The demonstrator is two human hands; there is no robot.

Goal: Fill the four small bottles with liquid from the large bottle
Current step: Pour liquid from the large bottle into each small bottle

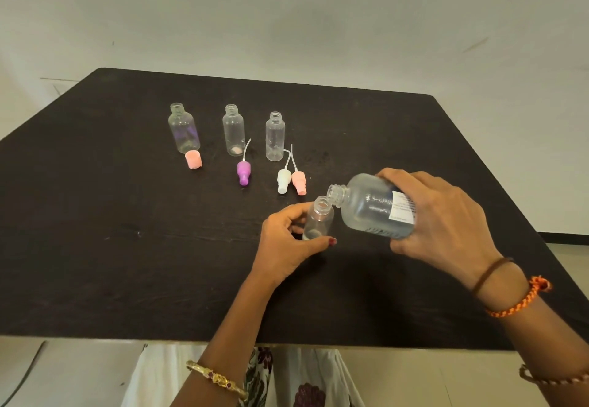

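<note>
Right hand grips large bottle tipped, mouth over small bottle held by left hand mid-table, toward its right edge; three empty bottles near far edge.

I count four small bottles: three standing uncapped in a row at the back, left, middle, right, plus one in my left hand. One large bottle, in my right hand. Three spray tops lying loose: one purple, one white, one pink. One pink cap. One table.
</note>
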